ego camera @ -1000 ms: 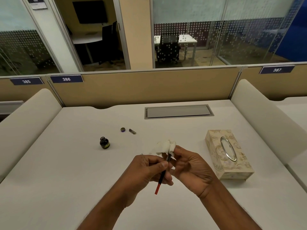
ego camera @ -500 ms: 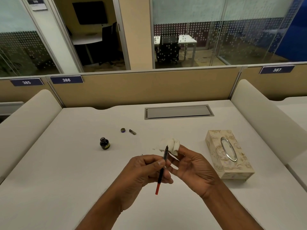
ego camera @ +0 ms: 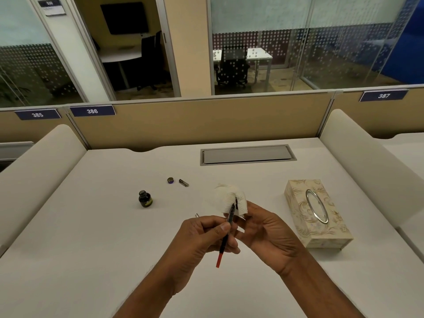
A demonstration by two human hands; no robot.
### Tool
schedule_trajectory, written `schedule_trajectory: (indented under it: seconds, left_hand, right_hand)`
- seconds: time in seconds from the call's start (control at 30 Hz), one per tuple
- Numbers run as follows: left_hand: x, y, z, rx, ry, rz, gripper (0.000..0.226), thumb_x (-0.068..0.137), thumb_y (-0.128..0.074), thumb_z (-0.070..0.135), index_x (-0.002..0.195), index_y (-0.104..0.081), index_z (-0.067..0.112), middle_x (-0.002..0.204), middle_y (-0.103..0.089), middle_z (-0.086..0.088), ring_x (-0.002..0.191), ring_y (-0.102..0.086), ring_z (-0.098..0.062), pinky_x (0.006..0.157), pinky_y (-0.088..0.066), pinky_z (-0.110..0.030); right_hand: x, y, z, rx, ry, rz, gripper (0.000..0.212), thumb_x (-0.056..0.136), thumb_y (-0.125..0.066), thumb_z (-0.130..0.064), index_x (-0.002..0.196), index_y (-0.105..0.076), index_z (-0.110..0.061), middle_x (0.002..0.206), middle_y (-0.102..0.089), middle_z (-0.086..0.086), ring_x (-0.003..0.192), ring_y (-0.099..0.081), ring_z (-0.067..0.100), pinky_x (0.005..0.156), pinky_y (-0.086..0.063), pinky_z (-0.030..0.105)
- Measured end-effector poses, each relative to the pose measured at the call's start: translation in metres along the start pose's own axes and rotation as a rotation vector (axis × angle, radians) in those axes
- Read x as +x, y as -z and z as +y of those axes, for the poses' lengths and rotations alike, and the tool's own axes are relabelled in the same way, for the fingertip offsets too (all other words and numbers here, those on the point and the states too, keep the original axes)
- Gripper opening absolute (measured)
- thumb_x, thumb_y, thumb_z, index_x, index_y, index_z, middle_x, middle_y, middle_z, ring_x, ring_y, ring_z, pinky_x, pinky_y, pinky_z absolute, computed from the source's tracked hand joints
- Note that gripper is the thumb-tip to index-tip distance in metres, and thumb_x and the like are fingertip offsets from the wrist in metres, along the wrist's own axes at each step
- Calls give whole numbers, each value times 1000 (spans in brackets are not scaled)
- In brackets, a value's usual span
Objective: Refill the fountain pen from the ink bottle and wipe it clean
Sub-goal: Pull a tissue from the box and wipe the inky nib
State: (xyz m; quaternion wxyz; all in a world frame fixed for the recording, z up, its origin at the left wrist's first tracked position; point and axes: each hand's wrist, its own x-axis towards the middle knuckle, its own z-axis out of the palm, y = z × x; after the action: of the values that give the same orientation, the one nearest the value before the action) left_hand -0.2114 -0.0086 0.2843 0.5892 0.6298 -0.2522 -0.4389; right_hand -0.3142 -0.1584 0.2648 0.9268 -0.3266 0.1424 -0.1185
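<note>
Just below the centre of the frame, the left hand (ego camera: 202, 239) pinches the fountain pen (ego camera: 230, 218) between the thumb and the curled fingers, about in the middle of the barrel. The pen is tilted: its red end points down toward the lower edge of the frame, and its dark front end points up into the tissue (ego camera: 226, 199). The right hand (ego camera: 268, 235), just to the right of the left one, grips this white crumpled tissue with its fingertips and thumb, so the tissue sits around the tip of the pen; a dark mark shows on the paper there. Both hands are above the white desk (ego camera: 91, 226), not resting on it. To the left of the centre, the ink bottle (ego camera: 145, 199) stands upright on the desk with its mouth open, well apart from the hands. Above it and to the right lie the bottle cap (ego camera: 170, 180) and, just beside it, 1 small dark metal piece (ego camera: 184, 183). On the right side of the frame lies a patterned tissue box (ego camera: 316, 213) with an oval opening. In the upper middle, a grey cover plate (ego camera: 247, 154) is set into the desk.
</note>
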Motion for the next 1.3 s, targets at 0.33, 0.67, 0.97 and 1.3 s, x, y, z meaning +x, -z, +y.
schedule_trajectory:
  seconds: [0.33, 0.67, 0.97, 1.3]
  left_hand:
    - [-1, 4, 3, -19, -33, 24, 28, 86, -66, 36, 98, -81, 16, 83, -81, -14, 83, -80, -31, 78, -62, -27]
    - [-1, 1, 5, -14, -31, 31, 27, 86, -65, 33, 97, -81, 13, 83, -80, -15, 81, -80, -31, 79, -62, -29]
    - [3, -7, 4, -34, 1, 10, 29, 87, -65, 34, 98, -81, 11, 83, -80, -16, 81, -80, -32, 79, -63, -31]
    - [9, -11, 1, -31, 12, -2, 30, 87, -66, 36, 97, -81, 11, 81, -79, -15, 81, -79, -34, 85, -63, -38]
  right_hand:
    - [6, 3, 0, 46, 9, -19, 42, 96, -56, -11, 137, -58, -1, 144, -56, 21, 128, -58, 33, 102, -48, 46]
    - [9, 4, 0, 166, -36, -112, 39, 96, -59, -9, 136, -61, -5, 133, -66, 17, 119, -62, 29, 111, -42, 47]
    - [8, 9, 0, 162, -44, -168, 40, 98, -56, -2, 137, -49, 3, 98, -73, 15, 85, -70, 23, 87, -56, 42]
    - [10, 13, 0, 11, -50, -160, 44, 78, -84, -22, 113, -68, -1, 72, -60, 10, 58, -59, 24, 67, -51, 40]
